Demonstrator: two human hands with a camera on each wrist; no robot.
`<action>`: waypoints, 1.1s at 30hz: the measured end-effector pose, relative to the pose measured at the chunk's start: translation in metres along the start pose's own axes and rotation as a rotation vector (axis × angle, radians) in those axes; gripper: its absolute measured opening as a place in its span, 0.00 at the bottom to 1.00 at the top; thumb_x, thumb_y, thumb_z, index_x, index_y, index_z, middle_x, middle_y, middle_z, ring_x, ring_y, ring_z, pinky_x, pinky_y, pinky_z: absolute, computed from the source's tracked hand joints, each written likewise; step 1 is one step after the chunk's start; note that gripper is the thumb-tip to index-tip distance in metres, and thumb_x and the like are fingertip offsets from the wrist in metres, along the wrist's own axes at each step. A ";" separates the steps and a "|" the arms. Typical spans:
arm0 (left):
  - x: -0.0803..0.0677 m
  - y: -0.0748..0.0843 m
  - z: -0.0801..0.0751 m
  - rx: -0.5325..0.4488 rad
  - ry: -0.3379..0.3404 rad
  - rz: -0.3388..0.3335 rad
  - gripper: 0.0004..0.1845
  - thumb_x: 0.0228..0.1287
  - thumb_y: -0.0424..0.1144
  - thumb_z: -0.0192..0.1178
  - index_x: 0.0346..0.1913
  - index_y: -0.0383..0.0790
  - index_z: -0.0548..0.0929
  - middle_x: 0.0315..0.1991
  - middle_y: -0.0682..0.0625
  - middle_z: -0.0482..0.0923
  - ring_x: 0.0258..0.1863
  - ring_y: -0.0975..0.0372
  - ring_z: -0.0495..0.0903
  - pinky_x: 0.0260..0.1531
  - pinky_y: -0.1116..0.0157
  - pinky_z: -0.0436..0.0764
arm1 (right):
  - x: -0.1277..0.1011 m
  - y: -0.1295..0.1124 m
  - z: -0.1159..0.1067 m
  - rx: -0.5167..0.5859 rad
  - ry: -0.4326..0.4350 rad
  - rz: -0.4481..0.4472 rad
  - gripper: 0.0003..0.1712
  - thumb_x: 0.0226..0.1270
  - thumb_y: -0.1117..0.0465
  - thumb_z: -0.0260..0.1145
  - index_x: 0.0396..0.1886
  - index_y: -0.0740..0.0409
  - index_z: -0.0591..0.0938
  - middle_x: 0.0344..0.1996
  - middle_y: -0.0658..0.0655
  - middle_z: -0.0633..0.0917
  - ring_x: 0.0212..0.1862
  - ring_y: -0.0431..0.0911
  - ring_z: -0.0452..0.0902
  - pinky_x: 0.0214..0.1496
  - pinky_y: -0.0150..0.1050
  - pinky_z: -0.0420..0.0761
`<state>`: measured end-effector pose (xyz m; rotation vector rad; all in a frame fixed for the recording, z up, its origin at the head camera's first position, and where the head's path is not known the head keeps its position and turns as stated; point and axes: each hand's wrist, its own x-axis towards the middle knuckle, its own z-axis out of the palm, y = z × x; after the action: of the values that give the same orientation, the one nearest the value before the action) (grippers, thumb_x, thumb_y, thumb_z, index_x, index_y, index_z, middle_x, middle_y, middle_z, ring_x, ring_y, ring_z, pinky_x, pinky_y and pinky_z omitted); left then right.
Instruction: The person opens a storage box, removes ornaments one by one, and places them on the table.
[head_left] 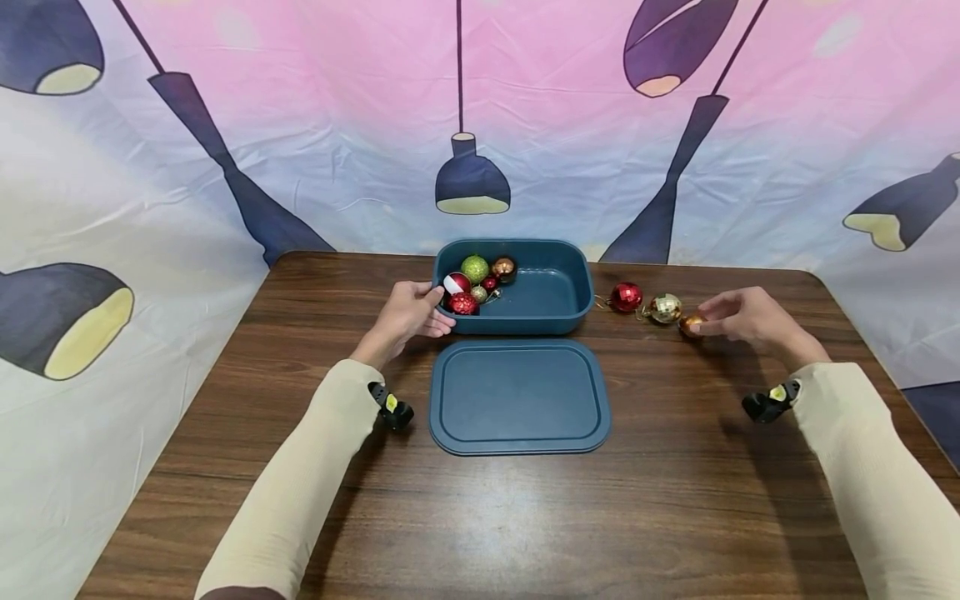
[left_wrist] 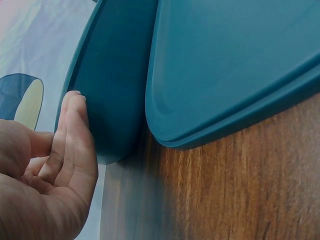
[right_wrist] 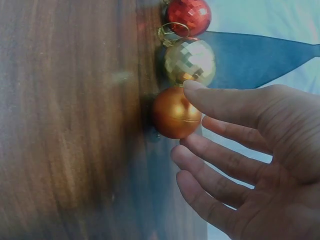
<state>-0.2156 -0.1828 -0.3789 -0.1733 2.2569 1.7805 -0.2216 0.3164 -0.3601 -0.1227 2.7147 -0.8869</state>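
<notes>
A dark teal plastic box (head_left: 551, 323) stands near the table's back edge. My left hand (head_left: 411, 312) holds its left end, thumb at the rim and fingers along the outer wall (left_wrist: 115, 115). Inside the box's left part lie a green glittery ball (head_left: 475, 268), a copper ball (head_left: 503, 268), a red-and-white ball (head_left: 456, 283), a red patterned ball (head_left: 463, 304) and smaller ones. On the right, my right hand (head_left: 750, 317) pinches a copper-orange ball ornament (right_wrist: 175, 114), thumb on it and the lower fingers spread. Beside it sits a gold faceted ball (right_wrist: 191, 61), then a red faceted ball (head_left: 626, 297).
The box's flat teal lid (head_left: 520, 397) lies on the wooden table (head_left: 675, 500) right in front of the box. Behind the table hangs a cloth (head_left: 360, 167) printed with lamps. Each wrist wears a small black camera (head_left: 768, 402).
</notes>
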 end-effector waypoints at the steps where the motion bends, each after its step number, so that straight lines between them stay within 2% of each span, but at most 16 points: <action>1: 0.000 0.000 0.000 0.001 -0.001 0.001 0.29 0.83 0.42 0.46 0.78 0.33 0.58 0.33 0.40 0.88 0.32 0.50 0.89 0.31 0.65 0.89 | 0.000 -0.001 -0.001 -0.003 0.002 -0.003 0.35 0.66 0.50 0.74 0.61 0.73 0.78 0.51 0.70 0.84 0.42 0.51 0.82 0.39 0.41 0.85; 7: 0.000 -0.001 -0.001 -0.002 0.000 0.006 0.29 0.83 0.42 0.47 0.78 0.33 0.58 0.32 0.40 0.88 0.32 0.50 0.89 0.30 0.66 0.89 | 0.000 -0.006 -0.006 -0.004 0.034 -0.001 0.33 0.67 0.51 0.73 0.60 0.73 0.79 0.43 0.66 0.86 0.38 0.52 0.82 0.34 0.42 0.84; 9: 0.000 -0.001 -0.001 -0.003 -0.001 0.006 0.29 0.83 0.42 0.46 0.78 0.33 0.59 0.33 0.40 0.88 0.32 0.51 0.89 0.30 0.65 0.89 | -0.001 -0.009 -0.008 -0.017 0.060 0.009 0.33 0.67 0.49 0.73 0.60 0.71 0.80 0.44 0.65 0.86 0.38 0.51 0.81 0.33 0.40 0.82; 11: 0.000 -0.001 -0.001 -0.003 -0.003 0.005 0.29 0.83 0.43 0.46 0.78 0.33 0.59 0.33 0.39 0.88 0.31 0.51 0.89 0.30 0.65 0.89 | -0.002 -0.012 -0.009 -0.027 0.085 0.014 0.35 0.66 0.46 0.73 0.60 0.70 0.80 0.46 0.67 0.86 0.41 0.54 0.81 0.35 0.41 0.80; 15: -0.001 -0.001 -0.001 -0.005 -0.003 0.007 0.29 0.83 0.43 0.47 0.78 0.33 0.60 0.34 0.39 0.88 0.30 0.52 0.89 0.32 0.64 0.89 | -0.003 -0.024 -0.009 -0.036 0.103 -0.012 0.37 0.66 0.41 0.72 0.61 0.67 0.81 0.56 0.71 0.82 0.52 0.60 0.80 0.49 0.47 0.79; 17: -0.001 -0.002 -0.002 -0.006 -0.002 0.009 0.29 0.83 0.43 0.47 0.78 0.33 0.60 0.33 0.39 0.88 0.30 0.52 0.89 0.33 0.63 0.89 | -0.003 -0.033 -0.007 -0.033 0.103 -0.035 0.36 0.66 0.42 0.72 0.61 0.66 0.81 0.56 0.70 0.82 0.53 0.59 0.81 0.51 0.48 0.79; 22: 0.000 -0.003 -0.003 -0.004 0.003 0.013 0.29 0.83 0.43 0.47 0.78 0.33 0.59 0.33 0.39 0.88 0.31 0.51 0.89 0.33 0.63 0.89 | 0.001 -0.059 -0.001 -0.034 0.106 -0.112 0.29 0.66 0.48 0.73 0.58 0.64 0.83 0.53 0.67 0.85 0.47 0.51 0.84 0.46 0.38 0.80; 24: 0.001 -0.003 -0.003 -0.003 0.006 0.013 0.29 0.83 0.43 0.47 0.78 0.33 0.60 0.33 0.39 0.88 0.31 0.51 0.89 0.31 0.64 0.89 | 0.003 -0.071 0.002 -0.044 0.104 -0.151 0.29 0.66 0.48 0.74 0.57 0.65 0.84 0.52 0.67 0.86 0.45 0.51 0.85 0.45 0.40 0.82; 29: 0.002 -0.004 -0.001 0.002 0.008 0.013 0.29 0.83 0.43 0.47 0.78 0.33 0.59 0.34 0.39 0.88 0.33 0.49 0.90 0.33 0.63 0.89 | 0.006 -0.100 0.009 -0.074 0.077 -0.234 0.27 0.66 0.49 0.74 0.56 0.64 0.85 0.56 0.67 0.83 0.54 0.58 0.80 0.51 0.54 0.81; 33: 0.002 -0.004 0.000 -0.004 0.008 0.010 0.29 0.83 0.43 0.47 0.78 0.34 0.59 0.34 0.39 0.88 0.34 0.49 0.89 0.32 0.64 0.89 | 0.010 -0.120 0.019 -0.044 0.051 -0.298 0.23 0.66 0.53 0.75 0.53 0.63 0.86 0.51 0.64 0.86 0.50 0.55 0.82 0.48 0.49 0.83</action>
<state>-0.2165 -0.1834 -0.3831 -0.1704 2.2645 1.7924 -0.2267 0.2068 -0.3059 -0.5321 2.8093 -0.9182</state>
